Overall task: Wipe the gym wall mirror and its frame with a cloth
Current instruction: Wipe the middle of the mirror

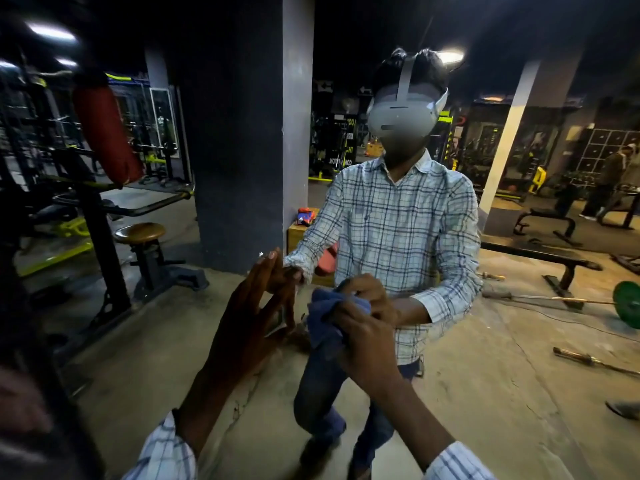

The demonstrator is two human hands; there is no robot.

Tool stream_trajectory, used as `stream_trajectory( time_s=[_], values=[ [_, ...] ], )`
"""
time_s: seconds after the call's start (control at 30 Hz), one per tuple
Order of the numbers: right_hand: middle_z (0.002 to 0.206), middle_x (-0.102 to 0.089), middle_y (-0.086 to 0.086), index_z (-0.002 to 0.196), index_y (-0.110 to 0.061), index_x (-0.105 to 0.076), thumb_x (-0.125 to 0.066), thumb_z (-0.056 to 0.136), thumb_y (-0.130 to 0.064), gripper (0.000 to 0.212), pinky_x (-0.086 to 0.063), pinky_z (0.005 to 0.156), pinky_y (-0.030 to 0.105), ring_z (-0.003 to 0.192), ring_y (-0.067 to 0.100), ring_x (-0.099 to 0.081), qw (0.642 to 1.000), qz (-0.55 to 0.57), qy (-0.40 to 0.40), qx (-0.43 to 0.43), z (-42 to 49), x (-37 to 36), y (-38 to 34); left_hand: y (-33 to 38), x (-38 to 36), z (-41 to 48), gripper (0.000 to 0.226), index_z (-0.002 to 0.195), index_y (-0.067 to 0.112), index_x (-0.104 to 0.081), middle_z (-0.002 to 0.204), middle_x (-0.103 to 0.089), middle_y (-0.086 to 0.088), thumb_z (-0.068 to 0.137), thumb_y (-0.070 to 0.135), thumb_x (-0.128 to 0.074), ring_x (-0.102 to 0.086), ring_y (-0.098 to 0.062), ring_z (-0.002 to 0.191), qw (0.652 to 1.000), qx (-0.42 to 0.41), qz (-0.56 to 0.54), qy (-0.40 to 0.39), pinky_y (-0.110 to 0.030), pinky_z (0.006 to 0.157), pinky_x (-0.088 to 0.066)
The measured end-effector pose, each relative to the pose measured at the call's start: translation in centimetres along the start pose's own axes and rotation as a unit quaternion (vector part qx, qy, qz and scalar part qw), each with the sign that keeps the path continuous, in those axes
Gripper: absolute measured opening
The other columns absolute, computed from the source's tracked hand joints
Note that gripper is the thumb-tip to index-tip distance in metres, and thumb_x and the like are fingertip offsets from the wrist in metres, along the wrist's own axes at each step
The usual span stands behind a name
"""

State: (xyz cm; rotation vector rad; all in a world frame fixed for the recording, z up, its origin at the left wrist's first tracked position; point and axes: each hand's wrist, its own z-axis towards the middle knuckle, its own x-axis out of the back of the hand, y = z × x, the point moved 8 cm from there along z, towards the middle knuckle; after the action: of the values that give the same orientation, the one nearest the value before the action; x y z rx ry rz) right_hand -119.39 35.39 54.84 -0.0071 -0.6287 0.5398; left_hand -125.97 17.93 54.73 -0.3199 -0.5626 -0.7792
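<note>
The wall mirror (502, 368) fills nearly the whole view and reflects me in a checked shirt and a headset. My left hand (249, 320) is raised with straight fingers, and its fingertips meet their own reflection on the glass. Just to its right, my right hand (367, 344) grips a bunched blue cloth (325, 313) against the mirror at chest height. The reflected hand and cloth sit directly behind it. I cannot make out the mirror's frame; the far left edge is dark and blurred.
The glass reflects the gym behind me: a grey pillar (242, 133), a round wooden stool (140, 233), a red punching bag (107, 133), weight benches (540, 258) and a barbell with a green plate (627, 303) on the floor.
</note>
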Motion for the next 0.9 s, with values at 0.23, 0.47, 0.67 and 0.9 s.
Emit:
stream_trajectory(
  time_s=[0.23,0.47,0.67,0.9],
  values=[
    [0.103,-0.068,0.007,0.094,-0.008,-0.076,-0.072,0.088,-0.010,0.008,-0.053,0.082,0.042,0.103,0.029,-0.065,0.961,0.055,0.266,-0.041,8.7,10.2,-0.9,-1.7,0.2,-0.2,0.092,0.160,0.017,-0.039,0.171,-0.017,-0.019,0.081,0.042,-0.080,-0.016,-0.036,0.159,1.000,-0.015,-0.003,-0.003,-0.053,0.122,-0.032],
    [0.100,-0.066,-0.001,0.094,-0.011,-0.073,-0.073,0.092,-0.015,0.004,-0.055,0.068,0.038,0.089,0.016,-0.064,0.996,0.039,0.076,-0.039,2.1,-3.6,-3.5,-8.5,2.0,-2.0,0.092,0.160,0.018,-0.035,0.172,-0.009,-0.022,0.083,0.048,-0.074,-0.013,-0.040,0.159,1.000,-0.008,0.007,0.010,-0.053,0.122,-0.027],
    [0.108,-0.063,-0.007,0.098,-0.018,-0.072,-0.063,0.094,-0.021,0.011,-0.047,0.067,0.024,0.087,0.015,-0.067,0.998,0.021,0.011,-0.062,1.0,-6.2,-4.8,-16.8,3.3,-3.8,0.120,0.160,0.022,-0.037,0.172,-0.005,-0.023,0.060,0.032,-0.101,-0.015,-0.045,0.157,0.999,0.030,0.035,-0.025,-0.067,0.113,-0.039],
    [0.088,-0.067,0.011,0.092,-0.006,-0.070,-0.078,0.078,-0.001,0.017,-0.050,0.069,0.028,0.080,0.016,-0.061,0.908,-0.011,0.393,-0.147,10.9,9.2,-4.7,-18.2,4.3,-3.4,0.125,0.162,0.026,-0.030,0.171,-0.010,-0.023,0.059,0.033,-0.101,-0.017,-0.043,0.158,1.000,0.005,0.004,-0.021,-0.064,0.114,-0.037]
  ],
)
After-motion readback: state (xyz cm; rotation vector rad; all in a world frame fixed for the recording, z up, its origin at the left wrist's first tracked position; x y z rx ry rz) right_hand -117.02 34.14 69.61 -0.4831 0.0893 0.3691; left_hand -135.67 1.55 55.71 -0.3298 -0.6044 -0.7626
